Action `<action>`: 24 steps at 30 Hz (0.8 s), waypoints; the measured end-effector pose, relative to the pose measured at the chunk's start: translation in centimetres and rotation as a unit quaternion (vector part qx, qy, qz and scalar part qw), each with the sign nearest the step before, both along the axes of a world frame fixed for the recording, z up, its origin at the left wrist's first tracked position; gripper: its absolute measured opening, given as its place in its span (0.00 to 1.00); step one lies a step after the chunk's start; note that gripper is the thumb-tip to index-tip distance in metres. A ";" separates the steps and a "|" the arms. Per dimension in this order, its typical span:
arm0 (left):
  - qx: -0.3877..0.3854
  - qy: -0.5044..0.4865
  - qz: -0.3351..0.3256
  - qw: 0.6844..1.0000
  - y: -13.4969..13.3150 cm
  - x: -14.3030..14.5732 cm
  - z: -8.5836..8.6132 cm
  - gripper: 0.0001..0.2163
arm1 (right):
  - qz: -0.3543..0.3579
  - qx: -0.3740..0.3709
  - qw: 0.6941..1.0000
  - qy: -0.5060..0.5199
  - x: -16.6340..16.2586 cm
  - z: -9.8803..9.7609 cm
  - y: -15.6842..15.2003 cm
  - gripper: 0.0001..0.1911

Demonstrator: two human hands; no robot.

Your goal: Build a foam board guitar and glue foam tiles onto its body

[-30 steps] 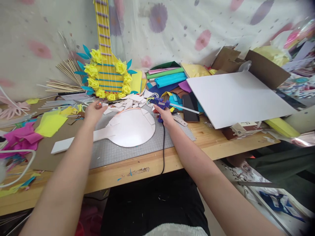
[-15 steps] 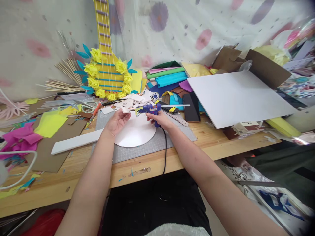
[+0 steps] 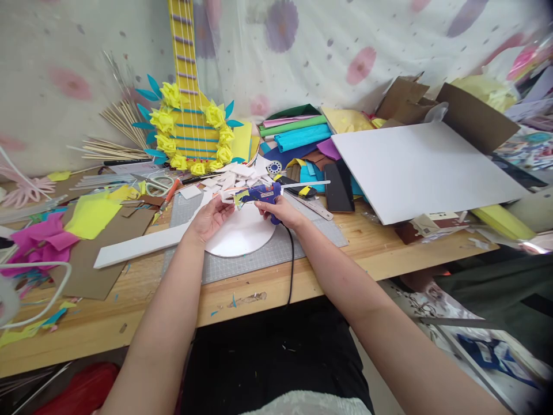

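Note:
My right hand (image 3: pixel 280 211) grips a blue hot glue gun (image 3: pixel 260 193) with a long glue stick (image 3: pixel 306 184) poking out of its back. Its nozzle points left, at a small white foam piece (image 3: pixel 225 197) pinched in the fingers of my left hand (image 3: pixel 211 217). Whether the nozzle touches the piece I cannot tell. Beneath both hands lies a guitar-shaped white foam board, with a round body (image 3: pixel 242 239) and a long neck (image 3: pixel 140 246) reaching left. It rests on a grey cutting mat (image 3: pixel 311 246).
Behind stands a yellow paper guitar (image 3: pixel 195 129) trimmed with paper flowers. White foam scraps (image 3: pixel 237 174), scissors (image 3: pixel 158 186), an orange cutter (image 3: pixel 169 193) and a black phone (image 3: pixel 339 187) lie around the mat. A large white board (image 3: pixel 423 170) leans at right. The gun's black cord (image 3: pixel 292 265) hangs over the table edge.
The glue gun's nozzle and the foam piece in my left hand have come closer together. The whole view has shifted slightly.

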State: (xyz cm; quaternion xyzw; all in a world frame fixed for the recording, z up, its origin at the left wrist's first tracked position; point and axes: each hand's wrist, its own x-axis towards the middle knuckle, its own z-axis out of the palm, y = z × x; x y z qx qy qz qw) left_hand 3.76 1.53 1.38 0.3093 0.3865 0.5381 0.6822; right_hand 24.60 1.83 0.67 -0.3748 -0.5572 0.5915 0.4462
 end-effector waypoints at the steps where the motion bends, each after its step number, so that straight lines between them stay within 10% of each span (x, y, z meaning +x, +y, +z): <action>1: 0.001 0.001 0.000 1.000 0.0 0.0 0.0 0.09 | 0.002 -0.001 1.000 -0.003 0.0 0.0 0.0 0.19; 24: -0.008 0.000 0.000 1.000 -0.2 0.1 0.6 0.07 | -0.070 -0.035 0.997 -0.013 0.3 -0.6 0.7 0.20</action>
